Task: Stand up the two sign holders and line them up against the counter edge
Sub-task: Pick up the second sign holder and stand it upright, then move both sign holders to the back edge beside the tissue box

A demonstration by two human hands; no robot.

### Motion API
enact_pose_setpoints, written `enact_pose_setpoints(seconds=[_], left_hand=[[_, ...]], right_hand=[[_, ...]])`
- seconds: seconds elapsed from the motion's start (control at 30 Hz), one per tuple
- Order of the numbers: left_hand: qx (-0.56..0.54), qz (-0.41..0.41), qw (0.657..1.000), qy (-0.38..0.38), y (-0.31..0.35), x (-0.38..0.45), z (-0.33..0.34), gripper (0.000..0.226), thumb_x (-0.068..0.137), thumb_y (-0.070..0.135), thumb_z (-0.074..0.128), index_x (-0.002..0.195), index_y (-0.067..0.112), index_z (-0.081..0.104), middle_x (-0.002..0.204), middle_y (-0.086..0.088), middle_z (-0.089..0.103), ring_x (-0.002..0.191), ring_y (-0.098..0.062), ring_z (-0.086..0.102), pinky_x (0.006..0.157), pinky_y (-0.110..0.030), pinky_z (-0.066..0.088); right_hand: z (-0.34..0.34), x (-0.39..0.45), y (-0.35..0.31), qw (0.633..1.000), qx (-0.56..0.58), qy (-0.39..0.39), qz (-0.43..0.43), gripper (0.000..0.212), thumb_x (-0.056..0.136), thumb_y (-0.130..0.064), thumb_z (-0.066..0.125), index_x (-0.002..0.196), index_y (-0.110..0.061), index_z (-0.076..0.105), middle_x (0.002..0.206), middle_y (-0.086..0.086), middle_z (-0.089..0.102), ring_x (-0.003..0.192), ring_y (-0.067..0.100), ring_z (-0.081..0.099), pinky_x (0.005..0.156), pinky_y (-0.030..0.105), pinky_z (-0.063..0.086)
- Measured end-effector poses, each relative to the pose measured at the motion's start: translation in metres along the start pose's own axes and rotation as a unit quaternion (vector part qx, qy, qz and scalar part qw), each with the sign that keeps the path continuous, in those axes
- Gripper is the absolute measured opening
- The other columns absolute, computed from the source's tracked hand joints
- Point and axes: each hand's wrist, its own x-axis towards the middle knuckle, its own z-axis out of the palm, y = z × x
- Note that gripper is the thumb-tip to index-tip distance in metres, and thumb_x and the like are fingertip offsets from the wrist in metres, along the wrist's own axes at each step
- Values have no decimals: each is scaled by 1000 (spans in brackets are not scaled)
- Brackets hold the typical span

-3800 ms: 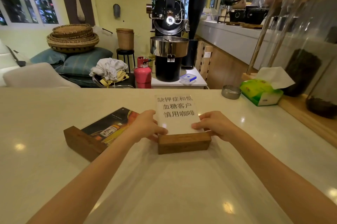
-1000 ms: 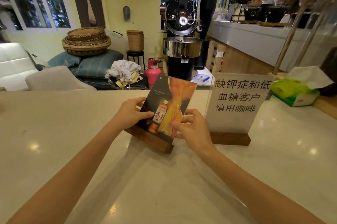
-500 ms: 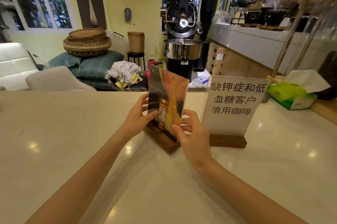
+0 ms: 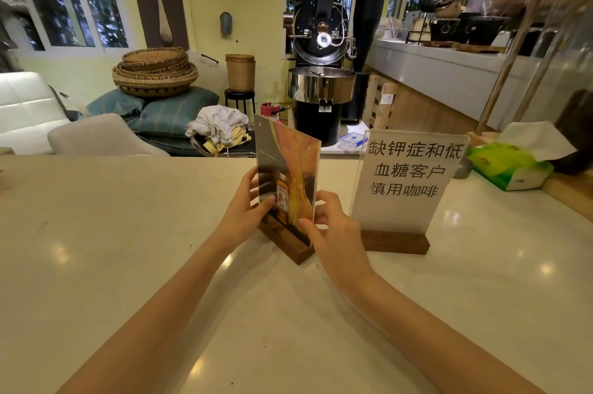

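Two sign holders with wooden bases stand on the pale counter (image 4: 128,249). The white sign holder (image 4: 407,182) with black Chinese text is upright at the right, facing me, with no hand on it. The orange-and-dark drink sign holder (image 4: 288,162) stands upright just left of it, turned at an angle, its wooden base (image 4: 288,241) pointing toward me. My left hand (image 4: 244,214) grips its left edge. My right hand (image 4: 333,233) holds its right lower edge, thumb on the front face.
A green tissue box (image 4: 510,166) lies at the right, beside a wooden ledge (image 4: 568,191). A small metal dish (image 4: 463,167) sits behind the white sign. The counter's far edge (image 4: 128,157) runs across, with a chair, cushions and a coffee roaster (image 4: 321,88) beyond.
The white sign, first flat under both hands, now stands alone at the right. Both hands took the drink sign, tilted it up from leaning and turned it upright at an angle.
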Motion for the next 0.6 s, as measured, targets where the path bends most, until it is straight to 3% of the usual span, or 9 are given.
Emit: enact_pose_setpoints(seconds=[0.13, 0.23, 0.33, 0.47, 0.6], left_hand=[[15, -7, 1000, 11, -1, -2, 2, 53, 87, 20, 52, 131, 32, 26, 123, 8, 44, 111, -8, 44, 66, -9, 46], [6, -14, 1000, -3, -1, -4, -1, 60, 82, 23, 59, 130, 35, 25, 126, 7, 42, 112, -8, 43, 72, -11, 42], [8, -24, 1000, -12, -2, -5, -5, 80, 72, 22, 70, 134, 33, 20, 136, 0, 40, 120, -17, 43, 88, -26, 46], [60, -22, 998, -24, -2, -5, -7, 103, 60, 29, 79, 138, 31, 11, 145, -4, 32, 129, -23, 36, 99, -42, 42], [80, 8, 996, -25, -1, -6, -4, 114, 51, 36, 81, 138, 31, 8, 145, -3, 30, 125, -15, 35, 99, -38, 40]], right_hand=[[-13, -4, 2, 998, 28, -33, 39, 30, 84, -27, 59, 110, -29, 43, 89, -13, 59, 83, 0, 61, 65, 7, 49], [-36, -14, 13, 996, -39, -70, 44, 27, 85, -27, 58, 111, -27, 48, 100, -12, 57, 93, 4, 57, 79, 16, 48], [-68, -26, 24, 989, -56, -116, 70, 21, 82, -20, 63, 90, -37, 54, 91, -16, 61, 86, 0, 58, 76, 13, 48], [-111, -30, 35, 993, -16, -4, 118, 23, 73, -10, 72, 77, -30, 61, 80, -7, 66, 75, 9, 63, 64, 8, 50], [-141, -23, 45, 974, -6, 148, 169, 26, 71, -12, 73, 89, -21, 57, 86, -5, 63, 79, 8, 61, 64, 19, 49]])
